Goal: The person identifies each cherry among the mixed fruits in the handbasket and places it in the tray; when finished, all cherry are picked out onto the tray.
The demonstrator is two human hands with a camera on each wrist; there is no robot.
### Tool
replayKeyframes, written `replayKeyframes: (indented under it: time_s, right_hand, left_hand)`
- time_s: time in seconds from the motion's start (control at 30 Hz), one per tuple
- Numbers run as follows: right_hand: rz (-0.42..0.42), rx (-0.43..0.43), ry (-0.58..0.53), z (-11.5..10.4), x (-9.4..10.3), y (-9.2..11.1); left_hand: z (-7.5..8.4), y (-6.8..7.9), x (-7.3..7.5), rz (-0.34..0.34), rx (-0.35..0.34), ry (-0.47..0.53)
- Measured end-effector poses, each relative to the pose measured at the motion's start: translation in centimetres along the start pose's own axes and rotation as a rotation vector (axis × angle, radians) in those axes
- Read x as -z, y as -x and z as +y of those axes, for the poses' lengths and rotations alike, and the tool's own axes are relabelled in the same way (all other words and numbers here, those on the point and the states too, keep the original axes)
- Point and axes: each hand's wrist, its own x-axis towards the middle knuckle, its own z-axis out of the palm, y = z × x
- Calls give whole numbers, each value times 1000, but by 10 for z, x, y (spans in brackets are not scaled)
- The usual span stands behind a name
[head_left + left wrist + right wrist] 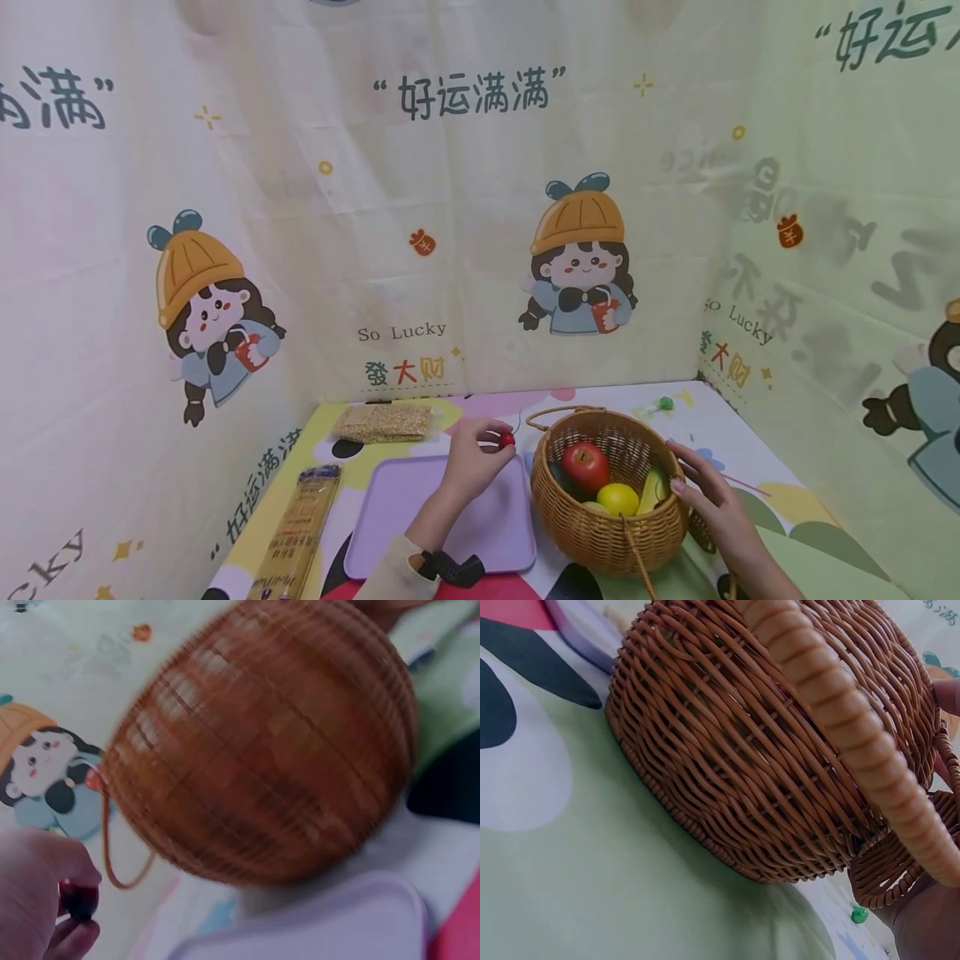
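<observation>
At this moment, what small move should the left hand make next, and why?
I would probably move the left hand right, over the basket: the hand pinches a small red fruit close by, an apple and a yellow fruit lie inside, and the right hand touches the basket.

2 hands | 1 cherry | 1 tray | 2 packets | 1 basket | perhaps 5 basketed fruits

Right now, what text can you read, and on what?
"好运满满": back cloth; again, slanted, low on left cloth.
"So Lucky": back cloth and right cloth.
"發大财": back and right cloths.
"满": upper left cloth, cut off.
"好运": upper right cloth, cut off.
"cky": lower left cloth, cut off.
Too small or blurred: print on the long packet. Too faint: grey lettering showing through the right cloth.
</observation>
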Motion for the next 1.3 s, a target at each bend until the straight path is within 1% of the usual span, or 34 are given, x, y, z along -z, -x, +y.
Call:
replayKeyframes:
  time_s: [0.1,0.27,0.4,0.57,0.73,0.9,1.13,1.23,1.3]
  right_hand:
    - [3,-2,3,0,0,0]
    - [9,-3,7,1,0,0]
    - [6,-6,3,2,0,0]
    - [12,-9,-2,4,-1,0]
    - [11,-34,-8,5,-3,0]
    - [7,-71,-19,5,-3,0]
    - [16,-75,-16,4,-3,2]
    - [17,-89,-11,4,-3,3]
    - [18,-102,-4,4,-3,3]
  left_hand:
    - [-11,5,0,-10,28,-70]
    - [-30,13,-4,-23,75,-147]
    - [-43,19,-9,-22,79,-190]
    - [-52,25,-16,-37,73,-253]
    - [-56,30,-19,-38,66,-310]
    - [-57,32,-20,-31,47,-313]
    - [-56,32,-18,-38,49,-311]
    - [-55,32,-18,-36,44,-330]
    - [-54,31,-17,-28,27,-353]
